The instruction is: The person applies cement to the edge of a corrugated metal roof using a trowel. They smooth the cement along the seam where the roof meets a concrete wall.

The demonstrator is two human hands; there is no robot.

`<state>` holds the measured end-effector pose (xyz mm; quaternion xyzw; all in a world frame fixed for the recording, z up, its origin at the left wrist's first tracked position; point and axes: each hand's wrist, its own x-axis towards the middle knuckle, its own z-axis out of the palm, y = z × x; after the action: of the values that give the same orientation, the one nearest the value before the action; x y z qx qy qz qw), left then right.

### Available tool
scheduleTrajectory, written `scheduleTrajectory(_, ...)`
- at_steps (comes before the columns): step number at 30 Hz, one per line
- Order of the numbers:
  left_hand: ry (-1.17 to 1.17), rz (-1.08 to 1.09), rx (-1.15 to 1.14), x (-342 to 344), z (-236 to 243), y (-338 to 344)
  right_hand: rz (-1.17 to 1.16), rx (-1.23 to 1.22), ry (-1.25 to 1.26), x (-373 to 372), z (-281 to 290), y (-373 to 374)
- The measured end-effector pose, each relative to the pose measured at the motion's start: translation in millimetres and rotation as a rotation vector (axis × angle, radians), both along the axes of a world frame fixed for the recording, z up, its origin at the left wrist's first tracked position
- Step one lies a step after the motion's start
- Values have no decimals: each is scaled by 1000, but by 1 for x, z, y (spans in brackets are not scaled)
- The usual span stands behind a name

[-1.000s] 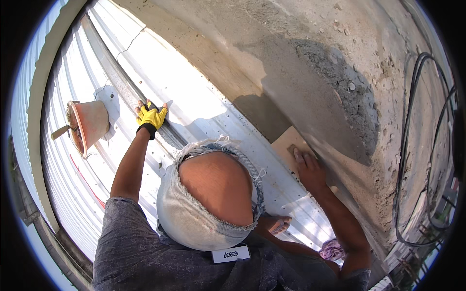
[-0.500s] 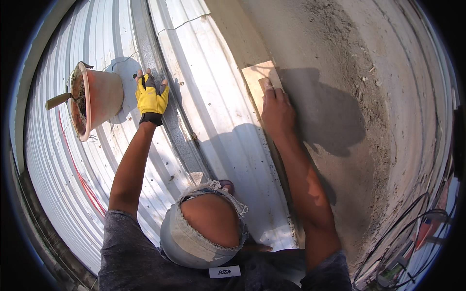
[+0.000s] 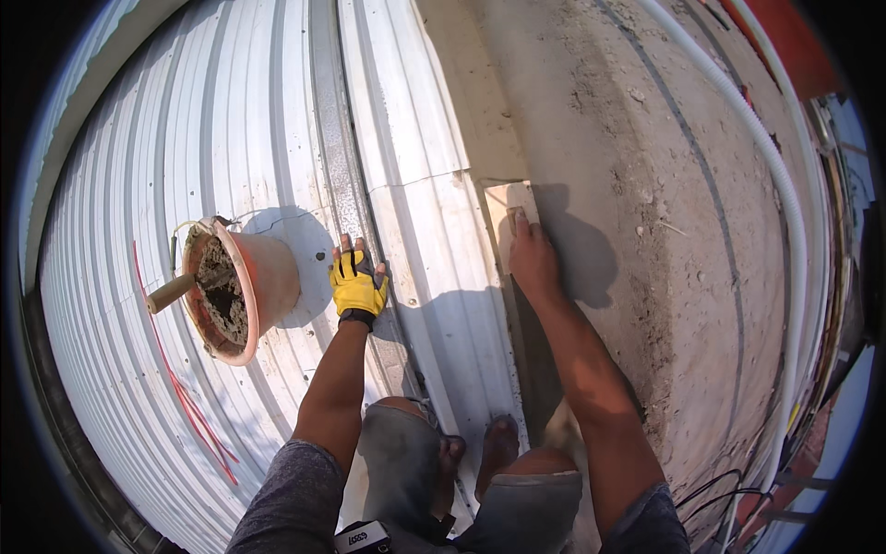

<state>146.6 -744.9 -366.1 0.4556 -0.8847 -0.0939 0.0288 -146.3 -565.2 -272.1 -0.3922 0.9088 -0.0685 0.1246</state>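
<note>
My right hand [image 3: 535, 260] grips the handle of a pale wooden float [image 3: 504, 201], which lies against the smooth grey mortar [image 3: 503, 102] beside the sheet metal. My left hand [image 3: 358, 283], in a yellow and black glove with bare fingertips, rests with fingers apart on the metal ridge of the corrugated white sheeting [image 3: 420, 249]. To its left a worn orange bucket [image 3: 275, 277] lies tilted, its mouth facing left. Wet mortar [image 3: 218, 277] coats its inside. Out of the mouth sticks the wooden handle of a tool [image 3: 170, 294], whose other end is hidden in the mortar.
Thin red wires [image 3: 189, 406] run over the sheeting below the bucket. Rough, crumbly cement surface [image 3: 688, 258] spreads to the right. A white corrugated conduit [image 3: 771, 152] curves along the far right, with black cables [image 3: 729, 485] lower down. My feet [image 3: 498, 443] stand on the sheeting.
My view has shifted, so bucket and left hand appear farther right and lower, and both my legs show. My right hand still holds the float against the mortar.
</note>
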Motion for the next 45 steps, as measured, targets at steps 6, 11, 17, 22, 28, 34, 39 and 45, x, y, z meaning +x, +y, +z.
scheduleTrajectory(6, -57, 47, 474, -13, 33, -27, -22, -74, 109, -53, -14, -63)
scheduleTrajectory(11, 513, 293, 138, -45, 44, -128, -7, -86, 148, -72, -17, -138)
scheduleTrajectory(17, 412, 104, 154, -50, 101, -229, -50, -64, 201, -79, -24, -124)
scheduleTrajectory(22, 149, 32, 75, -46, 91, -329, -60, -209, 227, -66, -32, -144)
scheduleTrajectory(28, -172, -31, 222, -210, 93, -381, -169, -315, 78, -76, -12, -134)
scheduleTrajectory(34, -562, -130, 190, -241, 44, -403, -263, -254, -10, -97, 0, -204)
scheduleTrajectory(39, -637, -110, 445, -271, 61, -394, -229, -268, 153, -168, -6, -313)
scheduleTrajectory(45, -730, -142, 558, -277, 81, -401, -197, -232, 131, -262, 21, -478)
